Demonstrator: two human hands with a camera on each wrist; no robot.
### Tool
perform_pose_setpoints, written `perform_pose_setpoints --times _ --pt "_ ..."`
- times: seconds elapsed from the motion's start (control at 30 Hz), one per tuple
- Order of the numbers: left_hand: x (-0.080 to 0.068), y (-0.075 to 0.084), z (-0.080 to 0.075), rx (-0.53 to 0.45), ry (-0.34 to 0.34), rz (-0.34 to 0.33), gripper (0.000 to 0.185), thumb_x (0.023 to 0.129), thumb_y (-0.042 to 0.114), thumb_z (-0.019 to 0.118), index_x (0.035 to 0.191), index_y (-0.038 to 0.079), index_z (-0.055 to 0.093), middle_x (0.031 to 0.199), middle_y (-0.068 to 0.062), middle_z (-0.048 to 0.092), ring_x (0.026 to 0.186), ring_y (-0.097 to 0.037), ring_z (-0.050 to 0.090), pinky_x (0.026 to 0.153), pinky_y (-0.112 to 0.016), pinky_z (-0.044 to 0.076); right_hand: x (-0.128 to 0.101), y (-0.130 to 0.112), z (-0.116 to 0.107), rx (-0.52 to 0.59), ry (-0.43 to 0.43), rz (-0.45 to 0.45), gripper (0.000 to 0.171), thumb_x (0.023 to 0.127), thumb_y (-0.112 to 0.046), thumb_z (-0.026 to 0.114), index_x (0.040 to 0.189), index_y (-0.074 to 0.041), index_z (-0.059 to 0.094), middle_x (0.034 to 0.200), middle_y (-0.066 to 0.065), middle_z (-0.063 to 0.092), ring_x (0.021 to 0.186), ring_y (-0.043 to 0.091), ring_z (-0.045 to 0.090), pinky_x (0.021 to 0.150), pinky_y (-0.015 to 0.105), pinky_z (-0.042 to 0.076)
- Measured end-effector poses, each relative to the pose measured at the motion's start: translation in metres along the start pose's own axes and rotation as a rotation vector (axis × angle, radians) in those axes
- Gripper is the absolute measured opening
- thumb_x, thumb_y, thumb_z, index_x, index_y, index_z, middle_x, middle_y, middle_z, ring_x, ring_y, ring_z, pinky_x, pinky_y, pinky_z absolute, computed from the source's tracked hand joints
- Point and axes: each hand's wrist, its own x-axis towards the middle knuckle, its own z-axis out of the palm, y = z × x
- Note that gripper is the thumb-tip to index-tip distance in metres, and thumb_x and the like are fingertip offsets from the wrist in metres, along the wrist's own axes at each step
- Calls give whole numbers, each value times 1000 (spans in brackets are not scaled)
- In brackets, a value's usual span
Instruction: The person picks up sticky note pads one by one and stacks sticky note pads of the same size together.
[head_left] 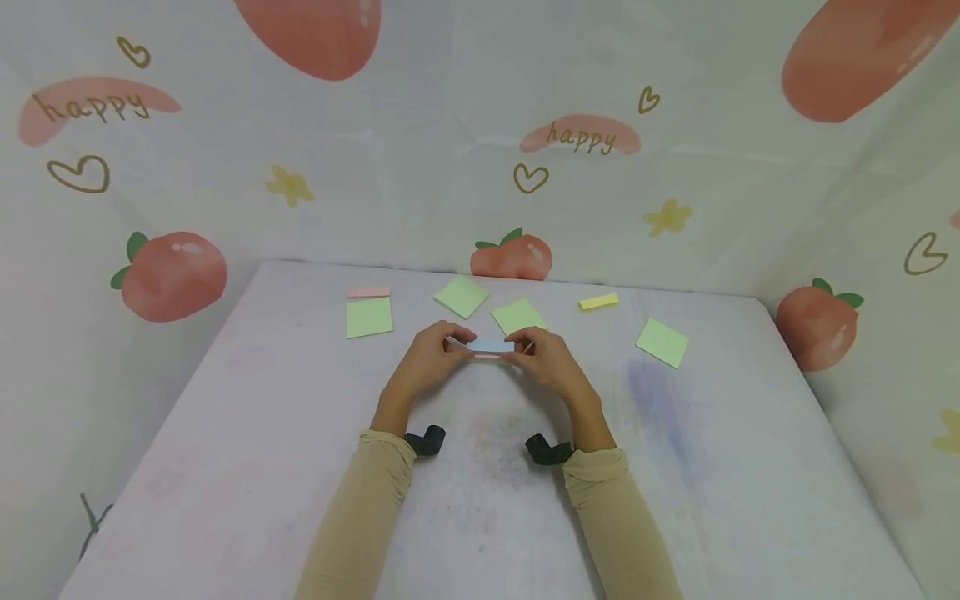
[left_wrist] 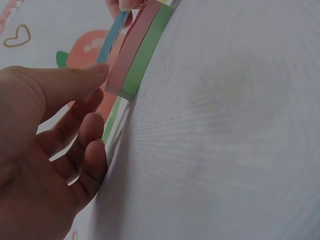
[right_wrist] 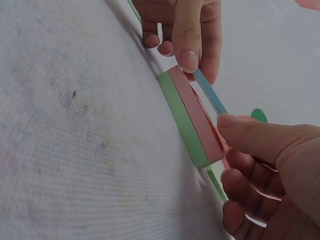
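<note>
pad stack [head_left: 491, 347] mostly hidden by fingers in head view, left hand [left_wrist: 45, 160] cut off by frame edge

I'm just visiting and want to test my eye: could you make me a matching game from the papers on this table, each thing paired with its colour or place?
Things:
1. Pad held between both hands
2. Slim pad at the far right
3. Slim pad at the far left
4. Loose square notes

Colours or places:
A. Pink
B. Light green
C. Yellow
D. Blue on top, pink and green below

Pairs: 1-D, 2-C, 3-A, 4-B
</note>
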Motion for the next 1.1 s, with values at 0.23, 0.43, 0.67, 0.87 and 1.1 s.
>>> perform_pose_setpoints --times 0.23,0.43,0.67,0.87,1.1 --pt "0 1 -1 17 -20 -11 24 91 19 76 114 16 75 108 -5 71 83 -18 58 75 -28 46 1 -1 0 -4 -30 36 26 92 -18 76 115 -6 72 89 5 62 76 15 58 65 24 46" --pt "0 1 -1 33 -40 -11 25 90 17 75 116 15 75 112 -6 71 83 -19 57 75 -29 46 0 -2 0 -7 -37 39 25 92 -16 76 114 -4 72 86 4 59 75 15 54 63 24 44" --pt "-1 -1 0 58 -72 -23 30 90 18 76 119 14 74 113 -6 70 87 -16 59 77 -27 47 1 0 2 -11 -50 68 26 90 -15 77 114 -5 72 86 3 59 75 15 53 64 24 43" --pt "2 -3 2 74 -82 -23 29 92 18 75 120 13 74 113 -7 70 89 -17 60 78 -28 47 -1 1 4 -61 -64 40 26 91 -15 76 115 -5 72 88 4 60 79 15 53 69 26 43" --pt "1 -4 2 76 -73 -14 27 92 18 75 119 13 75 110 -7 70 89 -17 60 78 -28 47 0 -1 5 -109 -54 24 23 91 -15 76 112 -6 73 87 4 59 80 16 51 68 26 41"
